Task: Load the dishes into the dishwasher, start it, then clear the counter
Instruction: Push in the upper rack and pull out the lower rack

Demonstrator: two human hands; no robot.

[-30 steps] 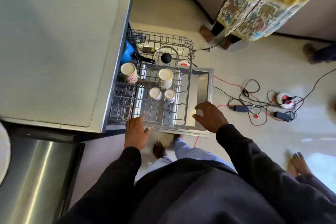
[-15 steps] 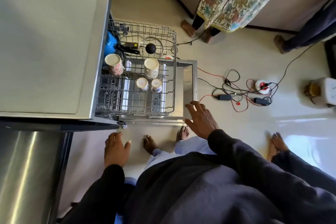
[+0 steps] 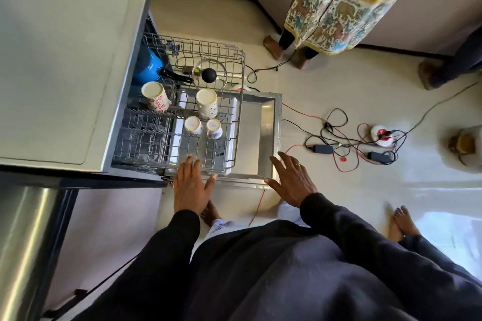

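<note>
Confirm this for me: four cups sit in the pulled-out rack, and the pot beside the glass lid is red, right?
Not quite. The pot beside the glass lid is blue, not red; the head view shows it. Four cups do sit in the pulled-out rack.

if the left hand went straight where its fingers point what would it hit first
Probably the near rim of the wire rack, right at the fingertips of the left hand; depth is unclear from above.

Both our arms extend forward in dark sleeves (image 3: 169,242). Our left hand (image 3: 191,187) lies flat, palm down, fingers (image 3: 189,164) straight, thumb out. Our right hand (image 3: 292,182) is flat too, fingers spread wide.
</note>
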